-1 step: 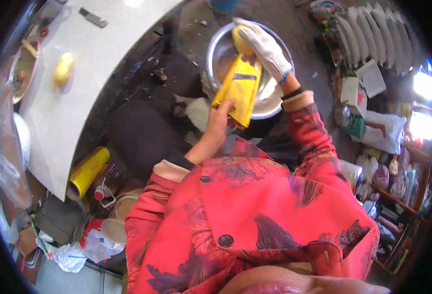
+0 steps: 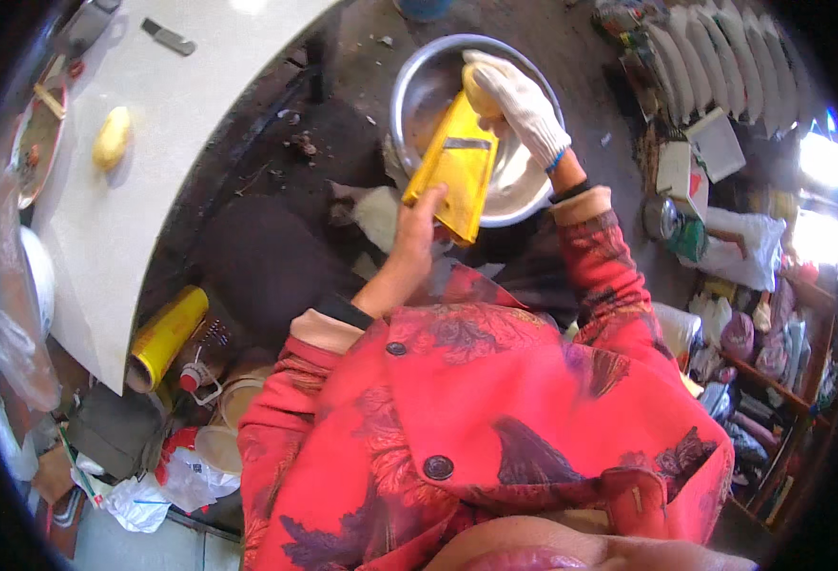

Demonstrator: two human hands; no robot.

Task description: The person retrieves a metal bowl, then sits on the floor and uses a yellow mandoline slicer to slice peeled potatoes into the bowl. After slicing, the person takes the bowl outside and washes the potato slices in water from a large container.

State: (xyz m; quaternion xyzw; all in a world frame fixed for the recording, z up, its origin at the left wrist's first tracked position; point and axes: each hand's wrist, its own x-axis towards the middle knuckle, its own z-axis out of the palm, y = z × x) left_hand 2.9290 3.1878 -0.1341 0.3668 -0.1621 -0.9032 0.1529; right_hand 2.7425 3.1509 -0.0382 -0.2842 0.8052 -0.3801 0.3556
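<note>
My bare left hand (image 2: 419, 221) grips the lower end of a yellow slicer (image 2: 459, 181), which slants over a metal basin (image 2: 528, 205). A dark blade strip crosses the slicer's middle. In a white knitted glove, my right hand (image 2: 526, 107) is closed around a peeled potato (image 2: 479, 93) at the slicer's upper end, above the blade. The glove hides part of the potato. Another peeled potato (image 2: 112, 140) lies on the pale table to the left.
A knife (image 2: 169, 38) lies on the white table (image 2: 191, 105), whose curved edge runs along my left. Below it are a yellow cylinder (image 2: 168, 338) and a red-capped bottle (image 2: 196, 374). At the far right stand stacked pale sacks (image 2: 714, 62) and a crowded shelf (image 2: 780, 390).
My right hand and its potato have shifted slightly down the slicer toward the blade. My left hand keeps its hold on the slicer, and the whole view has shifted a little.
</note>
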